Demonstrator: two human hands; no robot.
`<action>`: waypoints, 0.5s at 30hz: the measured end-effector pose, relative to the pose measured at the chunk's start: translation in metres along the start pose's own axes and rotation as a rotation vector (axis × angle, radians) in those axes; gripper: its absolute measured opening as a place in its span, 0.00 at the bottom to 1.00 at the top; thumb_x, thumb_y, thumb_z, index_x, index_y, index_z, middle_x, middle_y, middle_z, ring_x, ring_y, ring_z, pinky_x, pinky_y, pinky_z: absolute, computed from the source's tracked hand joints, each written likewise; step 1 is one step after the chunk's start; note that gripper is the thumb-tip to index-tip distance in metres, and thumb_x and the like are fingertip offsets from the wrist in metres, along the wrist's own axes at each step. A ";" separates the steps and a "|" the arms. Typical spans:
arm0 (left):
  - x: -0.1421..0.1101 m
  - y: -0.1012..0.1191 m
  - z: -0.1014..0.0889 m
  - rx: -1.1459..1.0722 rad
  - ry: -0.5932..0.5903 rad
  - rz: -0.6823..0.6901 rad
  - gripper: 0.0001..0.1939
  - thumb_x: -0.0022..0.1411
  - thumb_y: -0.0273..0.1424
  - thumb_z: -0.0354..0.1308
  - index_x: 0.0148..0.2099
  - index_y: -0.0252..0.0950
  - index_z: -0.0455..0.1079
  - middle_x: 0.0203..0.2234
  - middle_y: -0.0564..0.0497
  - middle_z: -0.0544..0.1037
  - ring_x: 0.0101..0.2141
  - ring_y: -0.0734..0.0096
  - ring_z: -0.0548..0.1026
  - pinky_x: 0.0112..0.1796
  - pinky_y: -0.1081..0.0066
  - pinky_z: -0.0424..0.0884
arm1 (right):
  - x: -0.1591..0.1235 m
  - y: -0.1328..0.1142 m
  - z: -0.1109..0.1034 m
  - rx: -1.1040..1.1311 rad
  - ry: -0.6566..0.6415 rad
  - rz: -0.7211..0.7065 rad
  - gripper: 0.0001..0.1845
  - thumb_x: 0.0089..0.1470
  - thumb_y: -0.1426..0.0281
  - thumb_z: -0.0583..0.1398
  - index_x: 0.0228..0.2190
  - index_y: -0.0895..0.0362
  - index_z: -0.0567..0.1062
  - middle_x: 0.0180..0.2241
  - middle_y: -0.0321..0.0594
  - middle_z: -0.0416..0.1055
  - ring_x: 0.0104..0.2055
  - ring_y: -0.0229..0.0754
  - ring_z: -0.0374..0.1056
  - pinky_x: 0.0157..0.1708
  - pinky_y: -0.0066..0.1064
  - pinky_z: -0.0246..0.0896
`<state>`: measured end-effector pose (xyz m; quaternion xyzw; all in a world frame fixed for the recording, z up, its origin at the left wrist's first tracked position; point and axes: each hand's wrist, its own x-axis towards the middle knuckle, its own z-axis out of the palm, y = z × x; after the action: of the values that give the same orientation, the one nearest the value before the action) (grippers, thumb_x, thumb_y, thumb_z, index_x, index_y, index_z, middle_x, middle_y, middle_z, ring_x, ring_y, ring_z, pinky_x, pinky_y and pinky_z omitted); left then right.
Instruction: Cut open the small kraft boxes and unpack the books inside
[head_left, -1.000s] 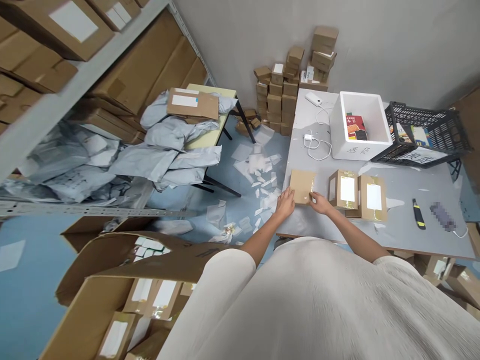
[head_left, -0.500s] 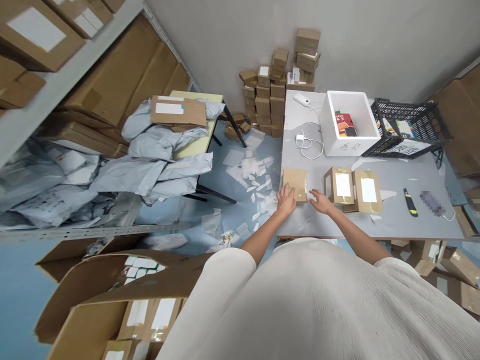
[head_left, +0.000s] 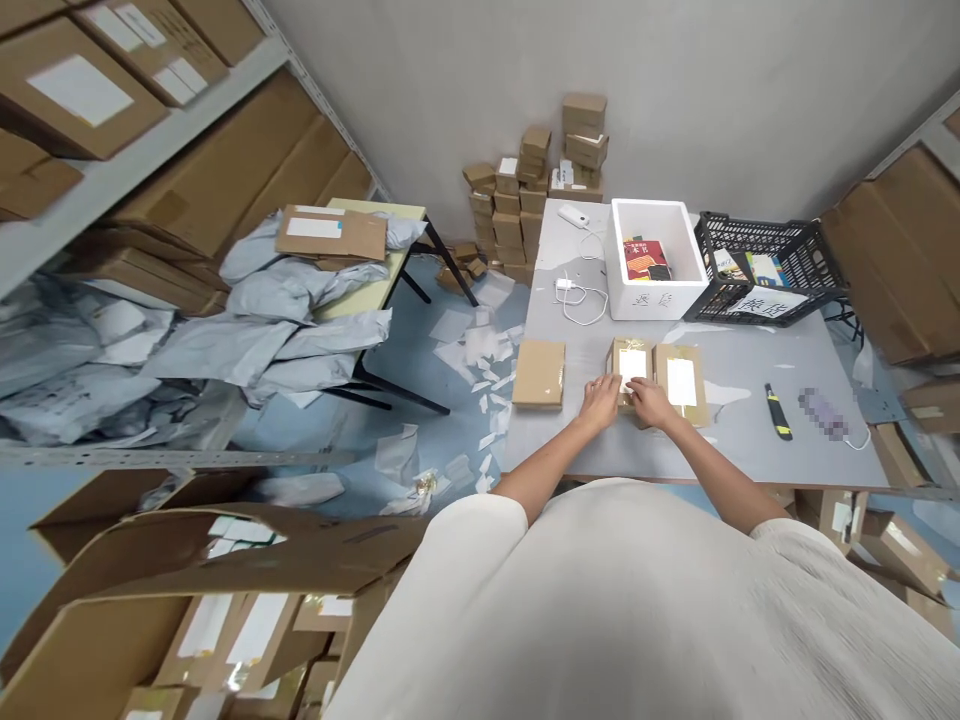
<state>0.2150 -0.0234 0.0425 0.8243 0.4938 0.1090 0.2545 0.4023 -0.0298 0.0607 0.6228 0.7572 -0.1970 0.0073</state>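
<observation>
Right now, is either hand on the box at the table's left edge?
No, the left hand and right hand are both at the middle box, apart from the left-edge box.

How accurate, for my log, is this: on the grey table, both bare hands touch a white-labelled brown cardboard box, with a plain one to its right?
Wrong side: the head view shows the plain brown cardboard box left of the white-labelled box. The rest stands.
</observation>
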 end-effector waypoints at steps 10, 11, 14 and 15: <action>-0.001 0.002 0.005 0.061 -0.020 -0.148 0.39 0.69 0.23 0.51 0.80 0.39 0.59 0.74 0.35 0.69 0.77 0.42 0.58 0.72 0.34 0.50 | -0.006 0.017 0.007 -0.013 0.036 -0.092 0.26 0.71 0.70 0.53 0.63 0.55 0.80 0.72 0.54 0.67 0.70 0.63 0.64 0.66 0.55 0.62; -0.003 -0.002 0.004 0.056 -0.021 -0.176 0.38 0.70 0.24 0.51 0.80 0.39 0.59 0.74 0.35 0.68 0.77 0.41 0.57 0.73 0.34 0.49 | -0.004 0.015 0.007 -0.009 0.052 -0.093 0.27 0.70 0.69 0.54 0.64 0.56 0.79 0.73 0.56 0.64 0.71 0.64 0.63 0.66 0.55 0.62; -0.008 -0.021 -0.003 0.025 -0.019 -0.262 0.36 0.73 0.28 0.51 0.80 0.41 0.59 0.74 0.36 0.70 0.77 0.41 0.56 0.73 0.32 0.48 | 0.001 0.003 0.010 0.019 0.052 -0.104 0.31 0.71 0.68 0.54 0.71 0.58 0.71 0.75 0.58 0.62 0.72 0.64 0.62 0.65 0.54 0.64; -0.010 -0.028 -0.007 0.012 -0.013 -0.290 0.36 0.73 0.28 0.50 0.80 0.41 0.58 0.73 0.36 0.70 0.77 0.41 0.57 0.73 0.32 0.49 | 0.003 -0.002 0.011 0.028 0.036 -0.116 0.33 0.71 0.68 0.54 0.73 0.58 0.68 0.74 0.58 0.63 0.72 0.63 0.63 0.65 0.53 0.64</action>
<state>0.1862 -0.0190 0.0342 0.7466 0.6066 0.0629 0.2659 0.3977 -0.0307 0.0506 0.5813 0.7892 -0.1964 -0.0266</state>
